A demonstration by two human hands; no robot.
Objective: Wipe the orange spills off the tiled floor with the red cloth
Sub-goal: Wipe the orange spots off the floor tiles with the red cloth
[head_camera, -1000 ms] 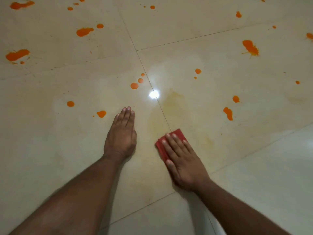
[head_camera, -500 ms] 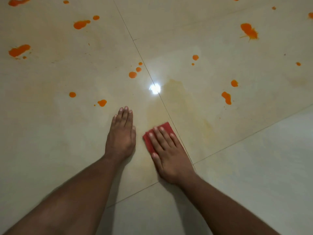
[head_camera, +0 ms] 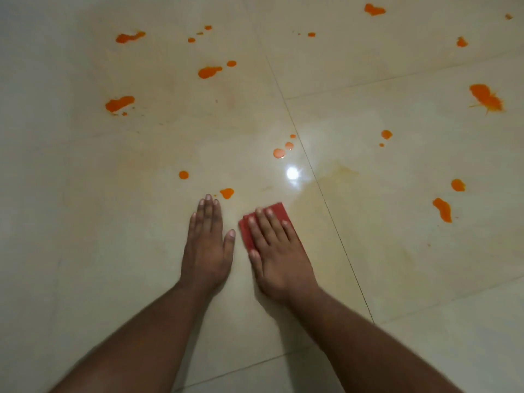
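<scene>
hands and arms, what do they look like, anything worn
Both the left hand and right hand are bare: no gloves, rings, watch or bracelet. The forearms are bare to the bottom of the frame, with no sleeve in view. The fingernails are short and unpainted.

Glossy cream floor tiles point(head_camera: 113, 251) meet at thin grout lines point(head_camera: 334, 222), mirroring a bright light glare point(head_camera: 292, 173).

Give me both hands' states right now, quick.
Left hand: open, flat on the tiled floor, holding nothing.
Right hand: open, palm pressing the red cloth flat, not gripping it.
</scene>
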